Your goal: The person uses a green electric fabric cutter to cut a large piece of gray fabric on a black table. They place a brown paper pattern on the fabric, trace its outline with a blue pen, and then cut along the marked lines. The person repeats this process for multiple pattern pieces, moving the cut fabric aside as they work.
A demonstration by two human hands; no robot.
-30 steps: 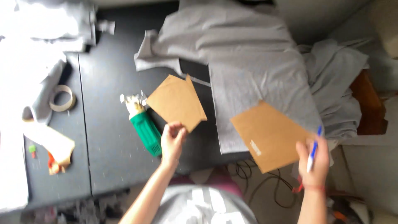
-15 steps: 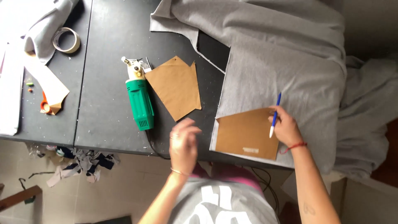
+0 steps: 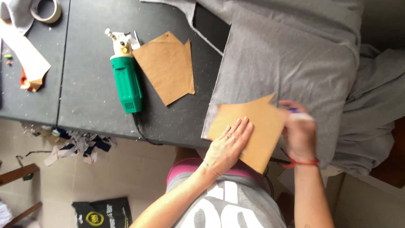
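1. There is one view only, from a camera worn on the person's head, so no second view shares any part of the scene.
2. It looks almost straight down over the person's chest onto the near edge of the dark table point(image 3: 97, 105), and sits close.
3. The left hand point(image 3: 228, 145) and right hand point(image 3: 300, 131) fall in the lower middle.
4. The grey fabric point(image 3: 291, 63) runs off the top and right edges; the tiled floor point(image 3: 139, 177) shows at lower left.
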